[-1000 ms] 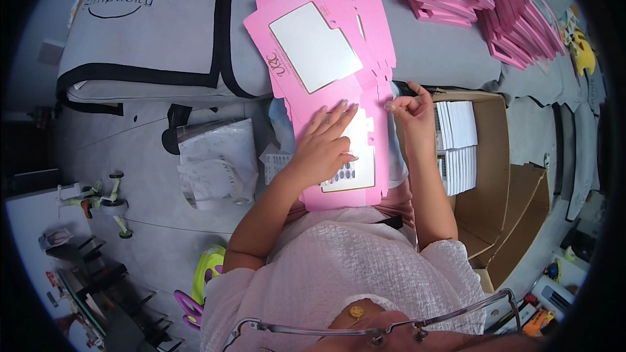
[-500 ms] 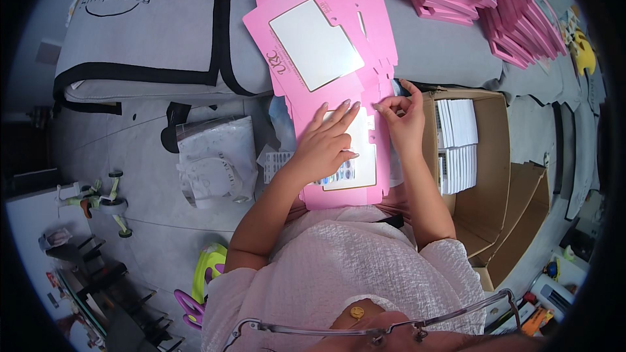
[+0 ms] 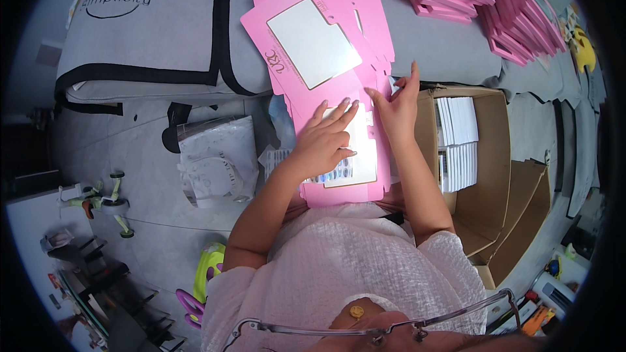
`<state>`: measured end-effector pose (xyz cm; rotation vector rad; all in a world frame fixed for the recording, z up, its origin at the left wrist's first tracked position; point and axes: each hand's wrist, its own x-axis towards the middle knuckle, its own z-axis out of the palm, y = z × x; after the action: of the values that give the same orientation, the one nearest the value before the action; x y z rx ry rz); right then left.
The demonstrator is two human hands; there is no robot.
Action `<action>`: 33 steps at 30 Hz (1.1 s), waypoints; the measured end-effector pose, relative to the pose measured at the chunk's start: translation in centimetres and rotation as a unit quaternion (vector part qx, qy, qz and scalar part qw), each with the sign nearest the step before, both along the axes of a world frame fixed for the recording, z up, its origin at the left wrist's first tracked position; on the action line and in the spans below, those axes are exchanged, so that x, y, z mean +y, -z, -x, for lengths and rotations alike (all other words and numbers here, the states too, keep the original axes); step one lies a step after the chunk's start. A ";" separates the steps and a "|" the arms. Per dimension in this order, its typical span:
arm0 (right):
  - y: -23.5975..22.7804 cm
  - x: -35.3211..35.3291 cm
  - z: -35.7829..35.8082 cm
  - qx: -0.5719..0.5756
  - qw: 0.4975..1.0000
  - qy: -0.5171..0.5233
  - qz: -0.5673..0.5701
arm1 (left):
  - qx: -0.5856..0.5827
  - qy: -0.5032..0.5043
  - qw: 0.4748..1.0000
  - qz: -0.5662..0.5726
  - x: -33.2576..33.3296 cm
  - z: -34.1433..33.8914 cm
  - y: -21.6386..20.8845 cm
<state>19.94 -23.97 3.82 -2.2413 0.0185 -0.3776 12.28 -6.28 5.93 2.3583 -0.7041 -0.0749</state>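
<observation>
A flat pink cardboard box blank (image 3: 339, 186) with a white window panel lies on my lap. My left hand (image 3: 324, 142) rests flat on it with fingers spread, pressing down over the white panel. My right hand (image 3: 396, 103) is at the blank's upper right edge, fingers bent on a pink flap. Just beyond lies a stack of more flat pink blanks (image 3: 313, 39), the top one showing a white window, on the grey surface (image 3: 443, 45).
An open brown carton (image 3: 486, 176) with stacks of white cards (image 3: 456, 130) stands at my right. Folded pink boxes (image 3: 495, 0) pile up at the far right. A grey bag with black trim (image 3: 143, 32) lies far left; a plastic-wrapped packet (image 3: 215, 160) sits on the floor.
My right hand has shifted from a raised finger pose to pressing on the flap at the blank's upper right edge. My left hand stays flat on the blank.
</observation>
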 end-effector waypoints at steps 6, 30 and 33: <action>2.3 -3.9 1.2 0.071 0.985 -0.012 -0.158 | 0.055 0.045 0.997 0.021 2.0 2.6 -0.9; -10.1 -8.7 -1.0 -0.023 0.945 -0.032 -0.325 | 0.069 -0.129 0.953 0.267 6.0 -1.1 0.4; -9.6 -1.5 -5.5 0.037 0.930 -0.062 -0.359 | 0.068 -0.163 0.947 0.269 6.4 -0.2 0.9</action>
<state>25.46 -25.49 13.44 -1.5178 0.0471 -0.1737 12.45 0.13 4.99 1.8852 -0.2178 0.0894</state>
